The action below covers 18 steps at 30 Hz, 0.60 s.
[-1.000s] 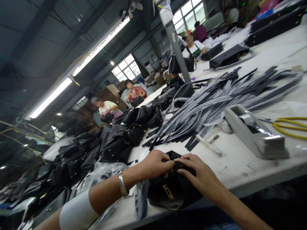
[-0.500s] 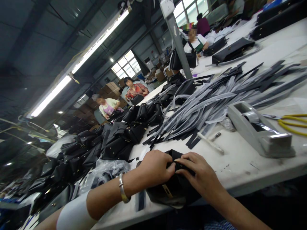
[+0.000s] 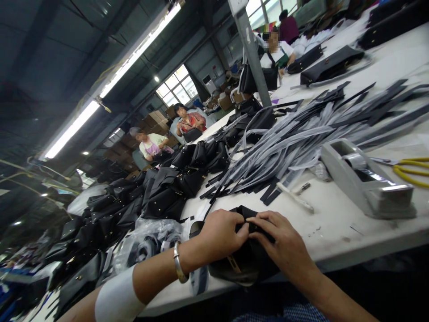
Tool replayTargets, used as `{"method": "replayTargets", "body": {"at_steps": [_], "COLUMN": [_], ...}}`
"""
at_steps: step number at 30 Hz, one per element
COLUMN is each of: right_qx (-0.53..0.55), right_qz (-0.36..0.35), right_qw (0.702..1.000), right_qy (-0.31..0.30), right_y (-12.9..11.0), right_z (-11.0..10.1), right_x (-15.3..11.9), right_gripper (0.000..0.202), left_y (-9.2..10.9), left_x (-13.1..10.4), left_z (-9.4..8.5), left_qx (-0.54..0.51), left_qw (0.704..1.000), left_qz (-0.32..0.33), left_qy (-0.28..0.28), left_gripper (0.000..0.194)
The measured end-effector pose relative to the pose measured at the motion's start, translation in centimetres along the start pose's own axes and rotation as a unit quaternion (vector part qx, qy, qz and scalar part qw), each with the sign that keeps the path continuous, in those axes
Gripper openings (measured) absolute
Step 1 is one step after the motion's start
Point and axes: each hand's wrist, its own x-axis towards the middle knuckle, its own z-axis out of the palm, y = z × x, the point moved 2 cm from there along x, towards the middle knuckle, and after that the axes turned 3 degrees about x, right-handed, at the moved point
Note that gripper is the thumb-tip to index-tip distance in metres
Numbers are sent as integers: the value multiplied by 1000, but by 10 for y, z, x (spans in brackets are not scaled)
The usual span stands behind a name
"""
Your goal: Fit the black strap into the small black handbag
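Observation:
A black bag (image 3: 248,266) with a gold-coloured metal fitting lies at the table's front edge, below my hands. My left hand (image 3: 223,232), with a bangle on its wrist, is closed on the bag's upper part, thumb and fingers pinched together. Facing it, my right hand (image 3: 279,232) pinches the same upper part, its fingertips almost touching those of my left hand. The small part between the fingertips is hidden.
Long black and grey strips (image 3: 284,138) lie behind the bag. To the right are a tape dispenser (image 3: 365,183) and yellow-handled scissors (image 3: 412,172). Black bags (image 3: 164,192) are piled at the left, beside clear plastic (image 3: 147,237). Several people work farther back.
Both hands stay on the bag and have shifted slightly to the right in view. The camera view has tilted a little.

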Motion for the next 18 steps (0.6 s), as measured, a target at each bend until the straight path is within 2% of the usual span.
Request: {"method": "replayTargets", "body": {"at_steps": [2, 4, 6, 8, 12, 15, 18], "right_qx": [11, 23, 32, 41, 50, 37, 14], "right_qz": [2, 3, 6, 16, 54, 73, 61], "right_qw": [1000, 1000, 999, 999, 996, 995, 998], "right_qy": [1, -2, -9, -22, -49, -49, -17], "right_y": [-1, -3, -3, -2, 6, 10, 15], "right_z": [2, 4, 5, 3, -3, -3, -4], "right_x": [0, 0, 0, -1, -1, -4, -12], "right_gripper": [21, 20, 19, 18, 25, 37, 45], "left_y": [-1, -3, -6, -9, -15, -18, -18], "left_x": [0, 1, 1, -2, -17, -26, -28], "left_z": [5, 7, 5, -1, -5, 6, 19], "left_qx": [-27, -63, -84, -95, -112, -117, -116], "left_qw": [1000, 997, 993, 991, 991, 993, 992], "left_qz": [-5, -2, 4, 15, 44, 33, 35], "left_qy": [-7, -42, -81, -96, -55, -6, 27], "left_gripper": [33, 29, 28, 31, 32, 25, 19]}}
